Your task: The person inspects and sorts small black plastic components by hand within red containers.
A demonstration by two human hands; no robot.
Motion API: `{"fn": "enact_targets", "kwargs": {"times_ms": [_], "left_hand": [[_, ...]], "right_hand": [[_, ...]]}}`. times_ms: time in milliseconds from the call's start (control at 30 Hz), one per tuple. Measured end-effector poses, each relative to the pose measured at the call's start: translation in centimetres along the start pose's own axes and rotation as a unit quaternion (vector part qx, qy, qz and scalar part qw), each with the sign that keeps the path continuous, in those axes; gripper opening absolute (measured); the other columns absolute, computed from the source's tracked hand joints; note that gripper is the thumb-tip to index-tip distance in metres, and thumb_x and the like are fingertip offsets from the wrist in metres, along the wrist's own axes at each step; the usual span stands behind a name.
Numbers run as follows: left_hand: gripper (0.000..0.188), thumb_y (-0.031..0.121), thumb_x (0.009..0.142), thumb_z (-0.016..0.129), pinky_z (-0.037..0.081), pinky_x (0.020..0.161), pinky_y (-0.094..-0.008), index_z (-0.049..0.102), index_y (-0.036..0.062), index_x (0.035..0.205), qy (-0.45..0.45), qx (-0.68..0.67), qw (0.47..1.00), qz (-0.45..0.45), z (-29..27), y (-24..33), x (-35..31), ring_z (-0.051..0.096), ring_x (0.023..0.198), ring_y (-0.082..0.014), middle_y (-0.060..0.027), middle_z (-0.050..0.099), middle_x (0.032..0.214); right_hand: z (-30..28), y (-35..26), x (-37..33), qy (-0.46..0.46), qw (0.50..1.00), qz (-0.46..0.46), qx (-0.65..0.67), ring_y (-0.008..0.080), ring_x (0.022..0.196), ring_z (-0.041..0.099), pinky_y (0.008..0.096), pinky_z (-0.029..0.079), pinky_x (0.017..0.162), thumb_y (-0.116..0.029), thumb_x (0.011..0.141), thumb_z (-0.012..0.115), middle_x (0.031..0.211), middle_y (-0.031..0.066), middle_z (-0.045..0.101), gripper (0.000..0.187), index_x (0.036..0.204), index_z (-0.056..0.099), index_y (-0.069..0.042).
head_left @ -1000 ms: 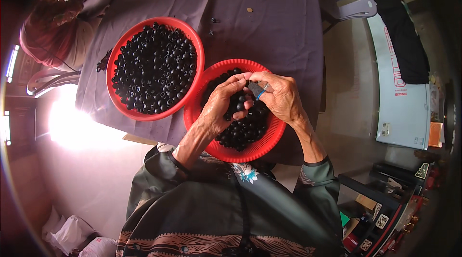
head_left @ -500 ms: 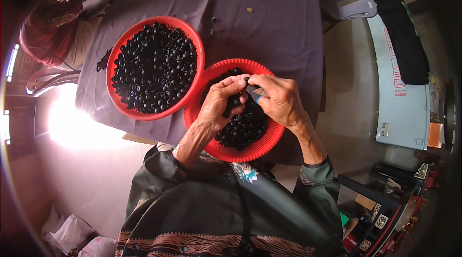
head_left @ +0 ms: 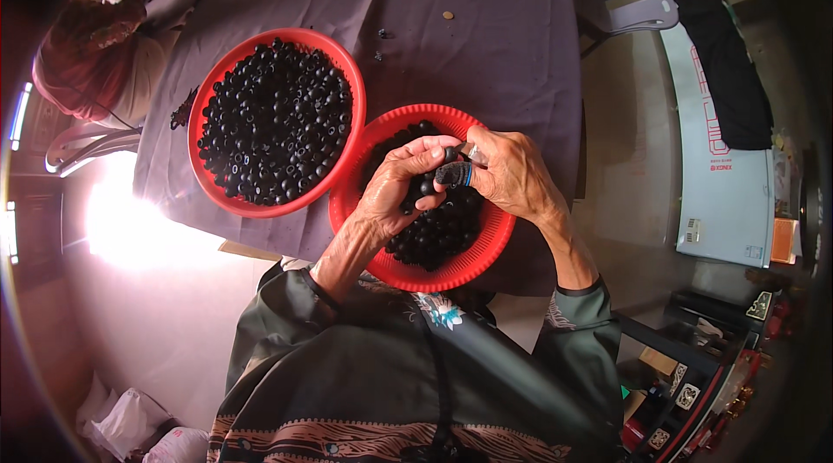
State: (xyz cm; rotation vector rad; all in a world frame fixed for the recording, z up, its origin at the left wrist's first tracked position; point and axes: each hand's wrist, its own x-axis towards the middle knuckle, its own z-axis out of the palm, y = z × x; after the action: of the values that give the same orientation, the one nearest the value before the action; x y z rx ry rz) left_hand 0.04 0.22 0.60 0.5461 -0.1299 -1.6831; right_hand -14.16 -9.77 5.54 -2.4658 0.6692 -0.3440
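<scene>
Over the right red basket (head_left: 496,242), my left hand (head_left: 382,190) is closed around several small black round rubber-like pieces. It pinches one black piece (head_left: 450,154) at its fingertips. My right hand (head_left: 519,177) meets it there, closed on a small flat tool (head_left: 472,152) that looks like a blade; most of it is hidden by the fingers. A dark finger cover (head_left: 454,174) with a blue edge is on one right finger. Loose black pieces (head_left: 434,237) lie in the basket beneath both hands.
A fuller red basin (head_left: 357,90) of black hollow pieces stands to the left on the purple tablecloth (head_left: 486,55). A person (head_left: 87,64) sits at the far left. A grey chair (head_left: 646,5) is at the right, and a black rack (head_left: 685,376) stands lower right.
My right hand has turned and opened out slightly, baring the finger cover and the flat tool. The left hand stays in nearly the same place, holding its pieces.
</scene>
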Motion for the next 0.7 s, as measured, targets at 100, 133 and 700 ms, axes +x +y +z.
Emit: {"fn": "enact_targets", "kwargs": {"times_ms": [100,133,700], "left_hand": [[0.019,0.012,0.088,0.055,0.033,0.037,-0.0180,0.056,0.0001,0.104,0.003,0.022,1.000,0.001,-0.03,0.01,-0.04,0.050,0.057,-0.0089,-0.0054,0.056,0.077],[0.019,0.012,0.088,0.055,0.033,0.037,-0.0180,0.056,0.0001,0.104,0.003,0.022,1.000,0.001,-0.05,0.02,-0.04,0.050,0.057,-0.0089,-0.0054,0.056,0.077],[0.019,0.014,0.088,0.056,0.032,0.038,-0.0174,0.057,-0.0001,0.101,0.023,0.042,0.999,0.008,0.35,0.10,-0.24,0.048,0.057,-0.0080,-0.0045,0.054,0.077]], "right_hand": [[-0.43,-0.43,0.22,-0.015,1.000,0.011,0.007,0.0349,0.055,0.054,0.0386,0.041,0.051,-0.038,0.076,0.067,0.058,0.0164,0.051,0.042,0.075,0.046,0.000],[-0.41,-0.43,0.26,-0.015,1.000,0.011,0.007,0.0349,0.055,0.054,0.0386,0.041,0.051,-0.038,0.076,0.067,0.058,0.0164,0.051,0.042,0.075,0.046,0.000],[-0.10,-1.06,0.17,-0.011,0.999,0.001,-0.049,0.0353,0.058,0.057,0.0410,0.043,0.052,-0.023,0.079,0.063,0.059,0.0157,0.054,0.026,0.075,0.048,-0.003]]}}
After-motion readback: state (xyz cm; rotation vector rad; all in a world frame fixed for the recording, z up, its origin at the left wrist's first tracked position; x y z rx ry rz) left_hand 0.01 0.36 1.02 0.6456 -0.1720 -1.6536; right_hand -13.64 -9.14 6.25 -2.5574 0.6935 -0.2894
